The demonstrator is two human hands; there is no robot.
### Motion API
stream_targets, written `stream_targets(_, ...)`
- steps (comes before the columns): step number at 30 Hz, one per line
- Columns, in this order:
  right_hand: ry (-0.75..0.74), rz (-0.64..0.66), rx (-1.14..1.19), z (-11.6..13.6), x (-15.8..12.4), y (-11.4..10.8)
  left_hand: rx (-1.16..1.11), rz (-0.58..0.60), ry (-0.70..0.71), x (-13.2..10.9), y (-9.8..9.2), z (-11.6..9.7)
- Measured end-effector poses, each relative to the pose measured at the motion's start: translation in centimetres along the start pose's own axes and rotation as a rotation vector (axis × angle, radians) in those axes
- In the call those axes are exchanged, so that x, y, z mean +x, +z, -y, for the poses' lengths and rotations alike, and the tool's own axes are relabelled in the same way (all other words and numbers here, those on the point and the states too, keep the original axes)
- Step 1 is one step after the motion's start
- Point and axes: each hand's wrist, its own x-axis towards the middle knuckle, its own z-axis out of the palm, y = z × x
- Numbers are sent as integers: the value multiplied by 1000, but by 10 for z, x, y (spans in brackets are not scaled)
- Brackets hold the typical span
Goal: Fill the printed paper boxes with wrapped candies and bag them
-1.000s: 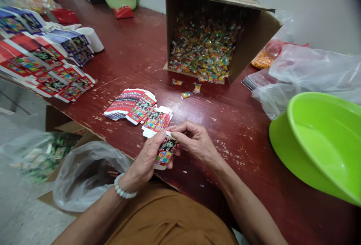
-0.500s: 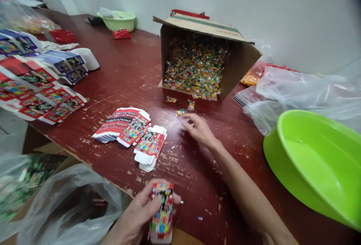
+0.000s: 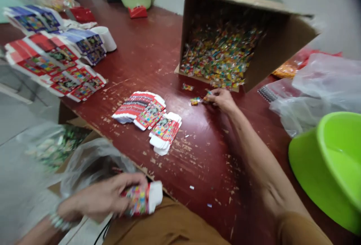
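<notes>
My left hand (image 3: 109,196) is wrapped round a small red printed carton (image 3: 138,200), low in front of me beside the table edge. The carton's white end flap sticks out to the right. Out over the table, my right hand (image 3: 222,100) pinches a wrapped candy (image 3: 208,95) between thumb and fingers. Just left of those fingertips lies another wrapped candy (image 3: 195,101), and a third candy (image 3: 187,86) rests farther back. A cardboard box (image 3: 282,46) lies open toward me behind them, with many wrapped candies (image 3: 220,57) inside.
Flattened red cartons (image 3: 141,108) are fanned out mid-table, with a smaller stack (image 3: 166,130) beside them. Bundled cartons (image 3: 56,62) stand at left. A green basin (image 3: 304,170) and plastic bags (image 3: 324,76) sit at right. Below the table edge hangs a clear bag (image 3: 93,158).
My left hand has moved left and lower, tipping the carton from upright to sideways. My right hand has reached forward and closed on a candy. The view has shifted too.
</notes>
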Motion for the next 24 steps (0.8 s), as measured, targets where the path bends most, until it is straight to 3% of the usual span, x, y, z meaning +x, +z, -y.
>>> stream_targets(1, -9, -5, 84, 6, -16, 1, -28, 17, -3, 3, 4, -9)
stream_targets(3, -72, -45, 509, 25, -56, 2, -147, -9, 76, 12, 12, -23)
stream_targets(5, -155, 89, 766, 50, -104, 5, -242, -74, 197, 22, 21, -30)
stream_targets(8, -184, 220, 982, 85, -166, 18, -265, -157, 331, 37, 37, -35)
stream_targets(10, -195, 213, 1007, 98, -190, 30, -251, -167, 388, 44, 48, -37)
stream_targets(14, -253, 169, 874, 95, -202, 42, -228, -146, 439, 52, 62, -38)
stream_targets(19, -604, 231, 571, 84, -200, 27, -296, -151, 464, 56, 69, -33)
stream_targets(24, -648, 292, 410, 86, -199, 20, -344, -130, 428, 56, 75, -29)
